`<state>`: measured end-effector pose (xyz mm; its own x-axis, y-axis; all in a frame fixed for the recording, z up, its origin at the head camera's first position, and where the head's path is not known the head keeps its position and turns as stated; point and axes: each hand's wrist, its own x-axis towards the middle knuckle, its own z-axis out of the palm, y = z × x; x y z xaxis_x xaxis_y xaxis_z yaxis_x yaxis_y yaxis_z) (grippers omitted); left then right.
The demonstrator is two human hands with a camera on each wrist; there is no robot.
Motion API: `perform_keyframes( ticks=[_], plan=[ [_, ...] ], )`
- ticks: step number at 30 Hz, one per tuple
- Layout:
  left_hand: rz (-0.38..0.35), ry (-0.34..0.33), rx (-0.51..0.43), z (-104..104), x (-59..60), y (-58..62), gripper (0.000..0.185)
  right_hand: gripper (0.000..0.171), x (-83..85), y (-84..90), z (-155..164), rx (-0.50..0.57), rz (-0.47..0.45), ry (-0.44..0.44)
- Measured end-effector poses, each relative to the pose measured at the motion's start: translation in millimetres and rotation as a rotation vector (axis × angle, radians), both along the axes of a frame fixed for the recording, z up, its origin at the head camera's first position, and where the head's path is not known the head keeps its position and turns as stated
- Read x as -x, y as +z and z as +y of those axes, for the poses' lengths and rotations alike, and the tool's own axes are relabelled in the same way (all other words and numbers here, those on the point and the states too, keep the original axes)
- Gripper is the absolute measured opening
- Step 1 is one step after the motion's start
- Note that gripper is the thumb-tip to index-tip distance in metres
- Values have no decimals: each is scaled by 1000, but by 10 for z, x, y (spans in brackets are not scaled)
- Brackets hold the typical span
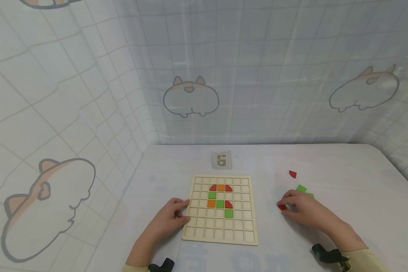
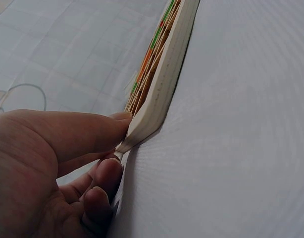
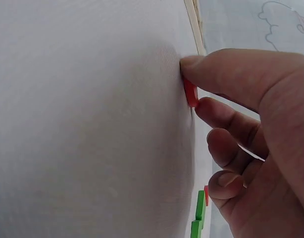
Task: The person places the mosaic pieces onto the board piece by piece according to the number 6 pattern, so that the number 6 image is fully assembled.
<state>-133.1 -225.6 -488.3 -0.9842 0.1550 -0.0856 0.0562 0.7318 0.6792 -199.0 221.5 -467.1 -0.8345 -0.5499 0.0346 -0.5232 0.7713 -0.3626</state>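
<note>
While the left hand point(image 1: 171, 219) grips the board point(image 1: 221, 238), the right hand point(image 1: 304, 209) pinches a red piece point(image 1: 281, 207).

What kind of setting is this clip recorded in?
Probably a small tabletop recording booth: a white-covered table closed in by cartoon-print cloth walls, with a wooden grid puzzle board, loose coloured tiles and a pattern card.
</note>
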Motion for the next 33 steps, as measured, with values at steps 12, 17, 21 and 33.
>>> perform_keyframes(
  ticks=[12, 17, 21, 33],
  plan=[
    [16, 5, 8, 11, 2, -5, 59, 23, 1, -44, 14, 2, 23, 11],
    [21, 10, 9, 9, 4, -6, 59, 20, 3, -55, 16, 9, 36, 24],
    [16, 15, 9, 10, 1, 1, 59, 18, 0, -51, 2, -2, 41, 34],
    [14, 6, 14, 12, -14, 23, 59, 15, -24, -22, -94, -11, 56, 50]
  ],
)
